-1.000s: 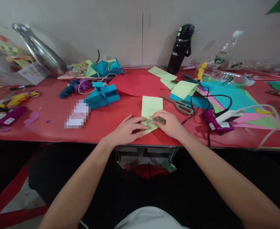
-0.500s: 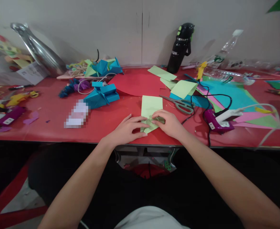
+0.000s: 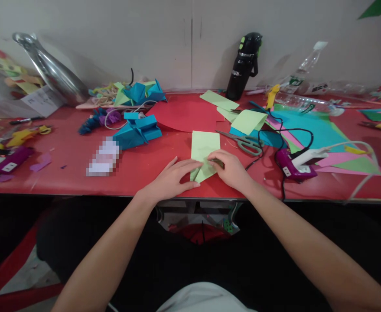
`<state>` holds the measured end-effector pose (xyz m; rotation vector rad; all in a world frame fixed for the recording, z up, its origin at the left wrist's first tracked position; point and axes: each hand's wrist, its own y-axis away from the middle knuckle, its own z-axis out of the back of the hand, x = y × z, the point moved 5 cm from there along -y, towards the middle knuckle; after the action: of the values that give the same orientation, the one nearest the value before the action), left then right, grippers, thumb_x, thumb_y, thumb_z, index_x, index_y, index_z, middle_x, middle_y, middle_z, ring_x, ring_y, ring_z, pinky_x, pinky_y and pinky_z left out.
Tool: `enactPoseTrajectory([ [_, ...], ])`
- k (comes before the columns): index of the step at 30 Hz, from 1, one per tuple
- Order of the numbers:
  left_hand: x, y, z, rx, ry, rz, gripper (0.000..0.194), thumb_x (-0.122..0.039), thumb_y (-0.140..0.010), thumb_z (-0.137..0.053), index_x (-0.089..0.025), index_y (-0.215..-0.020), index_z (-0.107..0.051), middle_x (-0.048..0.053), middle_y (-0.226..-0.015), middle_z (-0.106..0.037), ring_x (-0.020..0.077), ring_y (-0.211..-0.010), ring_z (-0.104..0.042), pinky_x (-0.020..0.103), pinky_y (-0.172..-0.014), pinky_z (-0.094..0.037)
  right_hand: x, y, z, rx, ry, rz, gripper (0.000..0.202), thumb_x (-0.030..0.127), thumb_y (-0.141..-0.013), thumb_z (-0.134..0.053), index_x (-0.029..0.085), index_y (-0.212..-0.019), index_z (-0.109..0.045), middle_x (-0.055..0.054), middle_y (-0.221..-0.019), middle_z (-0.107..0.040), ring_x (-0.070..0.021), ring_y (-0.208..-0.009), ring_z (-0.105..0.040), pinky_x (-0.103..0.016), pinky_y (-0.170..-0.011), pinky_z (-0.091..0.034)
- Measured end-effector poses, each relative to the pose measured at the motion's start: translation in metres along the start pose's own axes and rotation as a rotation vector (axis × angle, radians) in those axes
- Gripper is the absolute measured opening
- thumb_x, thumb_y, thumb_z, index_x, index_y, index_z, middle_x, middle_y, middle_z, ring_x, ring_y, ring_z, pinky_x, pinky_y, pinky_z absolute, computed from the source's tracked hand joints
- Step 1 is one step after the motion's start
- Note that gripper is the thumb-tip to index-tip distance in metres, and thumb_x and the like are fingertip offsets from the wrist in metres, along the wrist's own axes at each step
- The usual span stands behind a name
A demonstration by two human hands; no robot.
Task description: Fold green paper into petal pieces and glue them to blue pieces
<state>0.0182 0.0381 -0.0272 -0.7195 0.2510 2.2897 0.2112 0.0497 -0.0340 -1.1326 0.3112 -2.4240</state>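
Observation:
A light green sheet of paper lies on the red table near its front edge, with a folded portion toward me. My left hand rests beside it on the left, fingers spread and their tips touching the paper's near left part. At the paper's right side, my right hand has thumb and fingers pinched together on the folded part. Some of the fold is hidden beneath the fingers. Just beyond the right hand lie grey-handled scissors.
Blue folded paper pieces sit to the left, behind a blurred-out object. A purple power strip with cables stands right, by coloured sheets. A black bottle leans at the back near red paper.
My left fingertips have shifted slightly on the paper and sit closer together. My right hand stays pinched at the fold. The view has moved very slightly.

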Motion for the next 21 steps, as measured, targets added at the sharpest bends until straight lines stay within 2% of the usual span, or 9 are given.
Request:
enactPoseTrajectory([
  [3,0.003,0.0,-0.001,-0.021,0.033,0.033,0.07,-0.057,-0.093,-0.059,-0.031,-0.153,-0.034,0.004,-0.157,-0.046,0.0246,-0.145,-0.043,0.051,-0.127,-0.01,0.011,0.009,-0.003,-0.044,0.107,-0.013,0.019,0.034,-0.095,-0.059,0.022,-0.108,-0.066,-0.012,-0.114,-0.068,-0.0293,-0.11,-0.063,-0.046,-0.098,-0.049],
  [5,0.005,-0.001,-0.002,-0.038,0.052,0.047,0.077,-0.057,-0.091,-0.061,-0.028,-0.156,-0.029,0.007,-0.157,-0.047,0.0244,-0.146,-0.041,0.049,-0.128,-0.012,0.022,0.016,-0.008,-0.04,0.234,-0.02,0.039,0.045,-0.091,-0.064,0.021,-0.122,-0.061,-0.016,-0.131,-0.063,-0.0345,-0.125,-0.056,-0.054,-0.107,-0.043],
  [7,0.006,-0.001,-0.002,-0.048,0.066,0.057,0.081,-0.057,-0.091,-0.062,-0.026,-0.157,-0.025,0.008,-0.156,-0.048,0.0237,-0.147,-0.041,0.048,-0.128,-0.012,0.03,0.021,-0.012,-0.024,0.319,-0.05,0.065,0.053,-0.088,-0.065,0.018,-0.14,-0.049,-0.019,-0.149,-0.05,-0.0386,-0.139,-0.044,-0.06,-0.115,-0.033],
  [10,0.006,-0.001,-0.002,-0.052,0.076,0.066,0.079,-0.056,-0.09,-0.063,-0.027,-0.155,-0.029,0.007,-0.157,-0.046,0.0241,-0.149,-0.038,0.048,-0.128,-0.012,0.033,0.024,-0.016,-0.007,0.374,-0.114,0.082,0.058,-0.087,-0.063,0.017,-0.152,-0.035,-0.021,-0.159,-0.037,-0.0413,-0.149,-0.031,-0.067,-0.119,-0.022],
  [13,0.007,-0.001,-0.002,-0.047,0.082,0.077,0.076,-0.058,-0.088,-0.064,-0.029,-0.152,-0.035,0.006,-0.161,-0.041,0.0271,-0.152,-0.032,0.05,-0.128,-0.012,0.026,0.023,-0.018,0.028,0.393,-0.164,0.082,0.055,-0.087,-0.062,0.017,-0.153,-0.032,-0.021,-0.16,-0.037,-0.0422,-0.15,-0.028,-0.069,-0.119,-0.021],
  [17,0.008,-0.001,-0.002,-0.049,0.1,0.089,0.082,-0.057,-0.088,-0.065,-0.029,-0.156,-0.028,0.006,-0.159,-0.043,0.0281,-0.152,-0.032,0.051,-0.128,-0.012,0.01,0.021,-0.012,0.006,0.421,-0.2,0.072,0.047,-0.092,-0.056,0.019,-0.154,-0.032,-0.021,-0.159,-0.039,-0.0419,-0.15,-0.03,-0.071,-0.117,-0.021],
  [21,0.008,0.0,-0.002,-0.044,0.093,0.106,0.081,-0.056,-0.088,-0.066,-0.03,-0.155,-0.03,0.005,-0.16,-0.042,0.0276,-0.152,-0.031,0.049,-0.128,-0.012,-0.011,0.02,0.001,-0.025,0.469,-0.237,0.07,0.052,-0.094,-0.053,0.018,-0.152,-0.036,-0.021,-0.159,-0.038,-0.0439,-0.15,-0.029,-0.074,-0.116,-0.022],
])
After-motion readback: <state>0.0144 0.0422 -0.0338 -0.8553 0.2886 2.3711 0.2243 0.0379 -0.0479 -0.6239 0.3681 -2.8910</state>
